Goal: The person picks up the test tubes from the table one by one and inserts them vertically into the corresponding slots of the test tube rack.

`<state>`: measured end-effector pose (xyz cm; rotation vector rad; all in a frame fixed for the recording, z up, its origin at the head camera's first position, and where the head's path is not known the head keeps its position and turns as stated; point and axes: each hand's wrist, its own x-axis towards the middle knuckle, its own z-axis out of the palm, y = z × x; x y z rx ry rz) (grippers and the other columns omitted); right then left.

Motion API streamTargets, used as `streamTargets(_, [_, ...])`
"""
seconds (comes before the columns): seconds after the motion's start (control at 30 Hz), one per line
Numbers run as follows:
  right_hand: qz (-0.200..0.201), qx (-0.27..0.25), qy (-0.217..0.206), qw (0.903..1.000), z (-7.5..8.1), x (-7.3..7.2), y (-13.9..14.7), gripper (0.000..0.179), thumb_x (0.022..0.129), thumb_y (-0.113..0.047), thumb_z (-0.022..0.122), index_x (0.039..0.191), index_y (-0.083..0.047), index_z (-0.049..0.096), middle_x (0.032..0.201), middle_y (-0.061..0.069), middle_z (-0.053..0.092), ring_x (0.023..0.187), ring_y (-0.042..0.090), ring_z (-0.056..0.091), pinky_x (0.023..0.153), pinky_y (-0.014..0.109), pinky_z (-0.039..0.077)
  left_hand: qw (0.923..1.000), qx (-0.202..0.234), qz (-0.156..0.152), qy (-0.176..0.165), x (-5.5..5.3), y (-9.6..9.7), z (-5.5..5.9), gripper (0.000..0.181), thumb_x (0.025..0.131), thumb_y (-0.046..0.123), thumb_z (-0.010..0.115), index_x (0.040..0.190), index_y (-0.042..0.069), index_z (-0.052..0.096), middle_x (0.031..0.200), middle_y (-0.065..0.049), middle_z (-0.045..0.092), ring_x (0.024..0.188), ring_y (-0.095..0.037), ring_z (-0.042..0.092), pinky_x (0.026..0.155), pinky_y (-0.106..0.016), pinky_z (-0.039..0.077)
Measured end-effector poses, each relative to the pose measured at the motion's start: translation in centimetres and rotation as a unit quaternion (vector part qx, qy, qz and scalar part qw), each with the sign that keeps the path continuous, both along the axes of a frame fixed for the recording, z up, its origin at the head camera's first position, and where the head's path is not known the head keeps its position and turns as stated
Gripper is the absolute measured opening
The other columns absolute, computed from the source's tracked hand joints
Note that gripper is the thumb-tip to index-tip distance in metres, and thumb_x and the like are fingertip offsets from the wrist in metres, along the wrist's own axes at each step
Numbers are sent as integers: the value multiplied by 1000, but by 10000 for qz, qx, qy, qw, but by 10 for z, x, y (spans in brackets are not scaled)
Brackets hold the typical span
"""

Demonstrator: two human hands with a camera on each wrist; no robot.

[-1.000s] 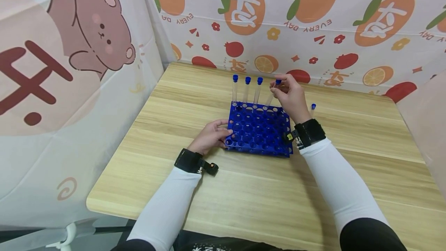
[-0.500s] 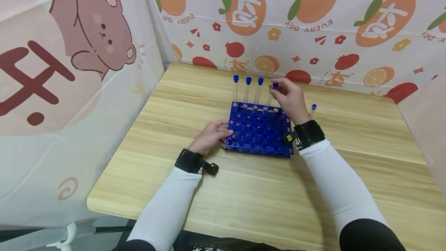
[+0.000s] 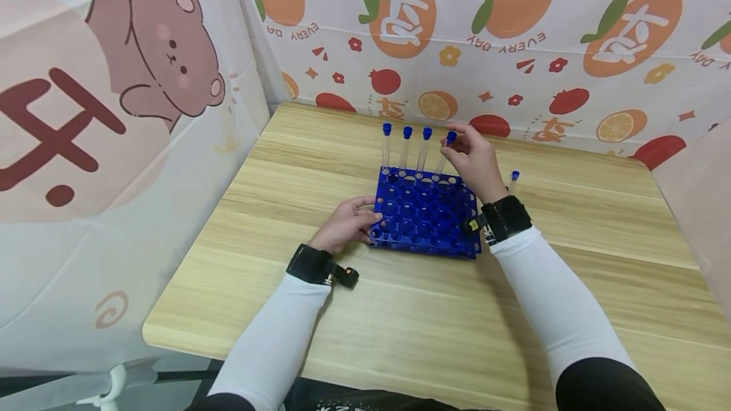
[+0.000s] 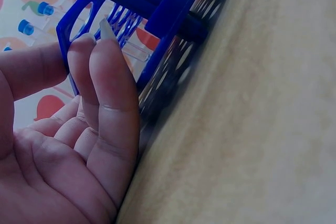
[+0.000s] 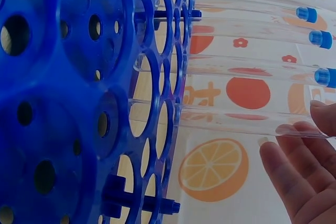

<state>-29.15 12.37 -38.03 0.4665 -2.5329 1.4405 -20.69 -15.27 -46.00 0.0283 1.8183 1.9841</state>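
Note:
A blue test tube rack [image 3: 425, 214] stands on the table, its holes facing up. My left hand [image 3: 341, 226] grips the rack's left side; in the left wrist view, the fingers [image 4: 113, 87] curl at its end wall. At the back row, my right hand [image 3: 476, 160] pinches a clear test tube [image 5: 231, 121] near its blue cap [image 3: 450, 137]. That tube's lower end sits in a rack hole, slightly tilted. To its left, three more blue-capped test tubes [image 3: 422, 154] stand in the same row. In the right wrist view, the held tube's cap is out of frame.
Another blue-capped tube [image 3: 514, 177] shows to the right of the right wrist, its lower part hidden by the arm. Behind the wooden table [image 3: 251, 297] hangs a fruit-printed curtain [image 3: 400, 37]. A bear-printed sheet [image 3: 171, 56] hangs on the left.
The right hand and the held tube's cap have lowered, and the tube stands more upright than a second ago. Lately the fingers have lifted slightly around the cap. The left hand has kept its grip.

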Motion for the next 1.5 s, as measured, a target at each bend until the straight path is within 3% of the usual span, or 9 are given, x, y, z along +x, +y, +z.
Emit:
streamTargets(0.37, [99,40,-103,9999,-3,-2,-2,45,94,-18,67,136,-17,51,106,8,68,92,16,63,85,26,55,9999,-103,30,12,1,1,1,46,96,7,60,141,6,47,88,-1,71,61,-11,58,56,-26,57])
streamTargets(0.7, [102,71,-195,9997,-2,-1,-1,47,94,-17,68,137,-17,49,106,8,68,93,18,64,90,39,56,10000,-87,14,41,1,1,-1,47,96,7,60,141,6,47,89,-1,72,60,-11,58,56,-27,57])
streamTargets(1.5, [141,101,-198,9997,-1,0,0,49,94,-20,68,138,-18,48,105,8,67,93,17,64,88,35,56,10000,-21,-6,60,1,0,0,47,96,7,60,142,6,46,84,0,69,59,-10,56,56,-26,57])
